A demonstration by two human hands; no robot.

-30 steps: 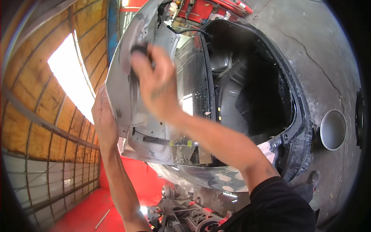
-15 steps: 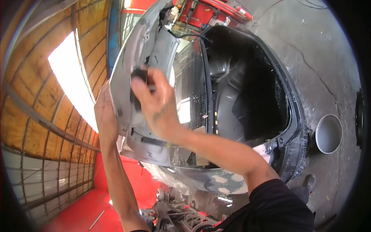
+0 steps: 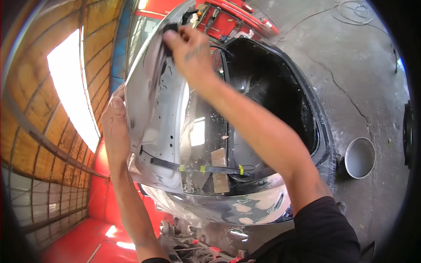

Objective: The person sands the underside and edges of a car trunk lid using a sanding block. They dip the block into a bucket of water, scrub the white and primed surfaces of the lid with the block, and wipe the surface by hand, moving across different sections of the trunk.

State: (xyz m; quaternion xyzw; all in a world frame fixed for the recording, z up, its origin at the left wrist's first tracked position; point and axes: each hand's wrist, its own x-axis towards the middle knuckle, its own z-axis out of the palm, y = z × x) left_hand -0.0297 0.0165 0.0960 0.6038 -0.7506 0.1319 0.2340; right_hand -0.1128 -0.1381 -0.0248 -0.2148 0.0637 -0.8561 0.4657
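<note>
A raised grey car lid (image 3: 139, 92) with patchy primer stands in front of me, left of the car's glass. My left hand (image 3: 115, 115) grips its left edge, thumb on the near side; the other fingers are mostly hidden behind the panel. Close to the lid's far upper end, my right hand (image 3: 193, 50) is closed around a black sanding pad (image 3: 169, 29), which lies against the panel's surface. My fingers and thumb hide part of the pad.
Below the glass runs a dark strip (image 3: 215, 169) with yellow tape, crossing a worn flat board (image 3: 220, 184). The dark car opening (image 3: 267, 74) is to the right. A grey bucket (image 3: 359, 158) stands on the concrete floor, where a hose (image 3: 351, 15) lies coiled.
My right hand and the pad have moved up along the lid to its far end. My left hand stays on the edge. The view has shifted slightly, showing more of the taped strip.
</note>
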